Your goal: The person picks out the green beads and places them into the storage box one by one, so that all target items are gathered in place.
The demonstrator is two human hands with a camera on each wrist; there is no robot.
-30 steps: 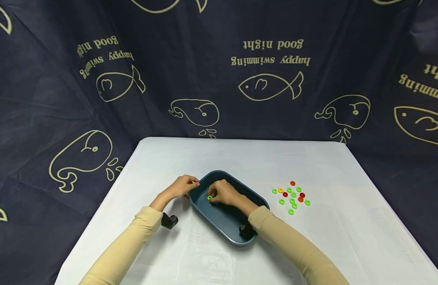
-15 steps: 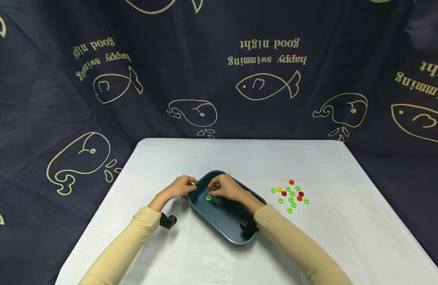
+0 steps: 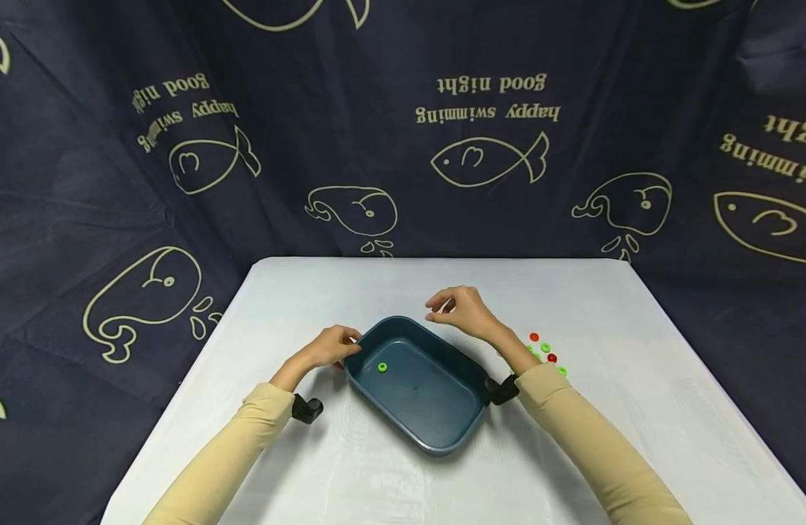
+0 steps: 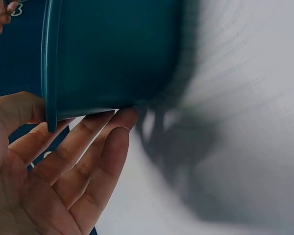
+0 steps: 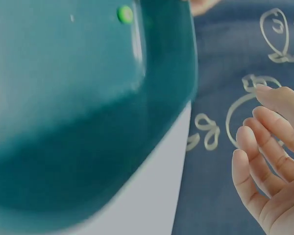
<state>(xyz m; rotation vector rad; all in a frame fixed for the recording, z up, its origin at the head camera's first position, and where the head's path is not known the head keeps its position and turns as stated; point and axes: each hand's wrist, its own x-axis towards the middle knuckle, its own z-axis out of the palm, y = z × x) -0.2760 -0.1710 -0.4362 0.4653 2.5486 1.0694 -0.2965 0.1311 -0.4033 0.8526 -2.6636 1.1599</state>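
Note:
A blue-green rectangular tray [image 3: 436, 446] stands at an angle on the white table, with one green ring [image 3: 382, 367] lying inside near its left end. The left hand [image 3: 329, 347] grips the tray's left corner; in the left wrist view the thumb of that hand [image 4: 63, 171] is at the rim and its fingers lie against the outer wall. Above the table beyond the tray's far edge hovers the right hand [image 3: 465, 312], its fingers relaxed and apart. The right wrist view shows the hand [image 5: 272, 161] holding nothing, beside the tray [image 5: 161, 112] with the green ring [image 5: 125, 14].
Right of the tray, partly hidden by the right forearm, lie several small rings, among them a red ring [image 3: 534, 337] and a green ring [image 3: 545, 348]. Black wrist cameras sit at both wrists. A dark patterned cloth [image 3: 403, 95] hangs behind the white table [image 3: 350, 481].
The right hand has let go of the green ring inside the tray, then risen out and moved right past the far edge. The left hand keeps its hold on the corner.

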